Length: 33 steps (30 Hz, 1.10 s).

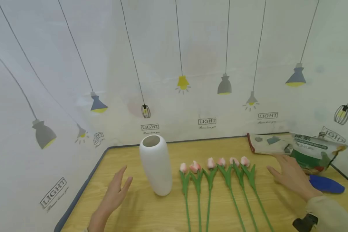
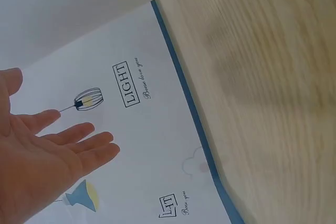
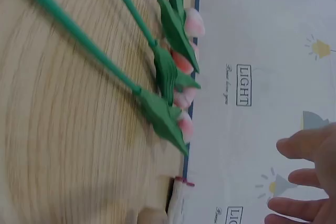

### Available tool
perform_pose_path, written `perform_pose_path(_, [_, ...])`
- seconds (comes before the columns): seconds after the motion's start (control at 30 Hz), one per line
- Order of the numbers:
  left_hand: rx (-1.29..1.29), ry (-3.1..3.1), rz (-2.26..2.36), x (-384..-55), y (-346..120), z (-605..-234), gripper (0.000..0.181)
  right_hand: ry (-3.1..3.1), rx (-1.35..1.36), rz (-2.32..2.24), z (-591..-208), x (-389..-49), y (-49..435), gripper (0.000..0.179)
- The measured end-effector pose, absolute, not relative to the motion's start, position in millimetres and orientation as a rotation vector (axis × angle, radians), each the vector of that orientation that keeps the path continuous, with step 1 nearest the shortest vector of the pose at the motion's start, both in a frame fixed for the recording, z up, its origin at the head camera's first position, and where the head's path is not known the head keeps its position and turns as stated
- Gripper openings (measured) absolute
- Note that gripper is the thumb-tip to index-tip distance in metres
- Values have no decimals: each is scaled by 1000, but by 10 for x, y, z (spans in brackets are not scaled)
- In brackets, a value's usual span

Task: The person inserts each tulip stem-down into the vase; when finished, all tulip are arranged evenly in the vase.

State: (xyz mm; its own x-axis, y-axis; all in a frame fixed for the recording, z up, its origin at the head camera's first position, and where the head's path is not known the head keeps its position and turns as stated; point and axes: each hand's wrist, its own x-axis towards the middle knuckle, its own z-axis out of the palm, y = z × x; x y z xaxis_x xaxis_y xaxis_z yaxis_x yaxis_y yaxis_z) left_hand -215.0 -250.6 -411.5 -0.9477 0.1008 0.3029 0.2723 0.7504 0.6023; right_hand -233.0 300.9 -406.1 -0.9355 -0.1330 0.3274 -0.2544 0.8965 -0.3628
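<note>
A tall white vase (image 1: 156, 167) stands upright on the wooden table. To its right, several artificial tulips (image 1: 210, 174) with pale pink heads lie in a row, stems pointing toward me. My left hand (image 1: 112, 195) hovers left of the vase, apart from it, fingers spread and holding nothing; the left wrist view shows that hand (image 2: 47, 156) with its palm exposed. Right of the tulips, my right hand (image 1: 293, 175) is raised with fingers extended and nothing in it. Green tulip leaves (image 3: 163, 121) appear close up in the right wrist view, away from the fingers.
Behind my right hand sit a white-and-green printed bag (image 1: 311, 153) and a folded pale item with a red edge (image 1: 266, 144). A blue rounded object (image 1: 327, 184) lies beside that hand. Lamp-patterned wall covering (image 1: 191, 106) borders the table's back and left side.
</note>
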Motion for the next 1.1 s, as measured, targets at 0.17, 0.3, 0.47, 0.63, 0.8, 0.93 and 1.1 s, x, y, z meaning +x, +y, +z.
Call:
perform_pose_path(0.17, [-317,-2617,-1071,-2132,-2334,-4166,53,-2669,301,593,-4132,-2386,2827,47])
perform_pose_path(0.3, [-352,-2533,-1101,-2099,-2190,-4277,50,-2647,314,646,-4143,-2388,2668,39])
perform_pose_path(0.47, [-379,-2408,-1144,-2102,-2035,-4338,55,-2694,293,764,-4094,-2419,2438,42])
perform_pose_path(0.63, [-362,-2292,-1161,-2133,-1923,-4315,62,-2650,337,859,-4029,-2496,2105,33])
perform_pose_path(0.8, [-319,-2220,-1261,-2193,-1827,-4346,66,-2651,372,1001,-3983,-2567,1705,31])
perform_pose_path(0.93, [-235,-2167,-1387,-2211,-1727,-4363,67,-2645,429,1073,-4053,-2599,1349,24])
perform_pose_path(1.1, [-170,-2097,-1445,-2223,-1580,-4341,74,-2719,543,1159,-4263,-2556,942,18])
